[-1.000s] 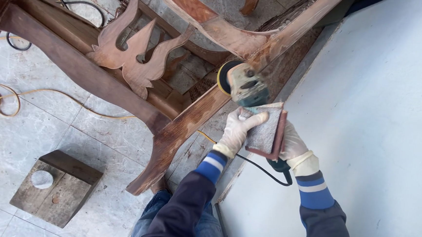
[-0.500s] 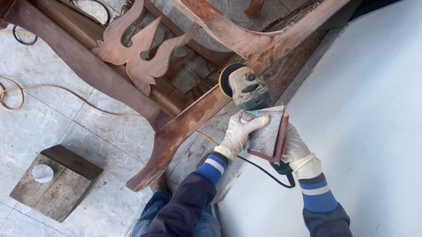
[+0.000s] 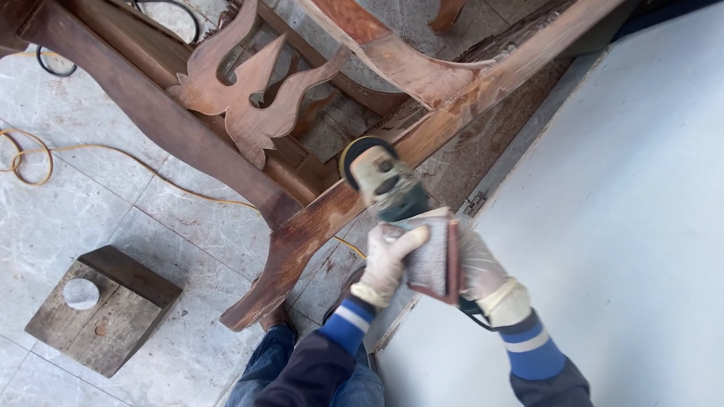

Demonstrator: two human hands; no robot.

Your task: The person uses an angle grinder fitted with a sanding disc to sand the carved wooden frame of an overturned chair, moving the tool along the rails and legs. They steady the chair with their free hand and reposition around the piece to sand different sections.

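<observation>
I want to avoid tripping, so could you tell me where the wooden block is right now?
The wooden block lies on the tiled floor at the lower left of the head view, left of the chair leg and the person's knees.

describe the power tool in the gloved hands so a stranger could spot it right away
Start at the carved wooden chair frame lying on the tiled floor. At its lower rail sits the angle grinder, held from below by two gloved hands. It is the only dusty grey-green machine there, with a round disc against the wood.
</observation>
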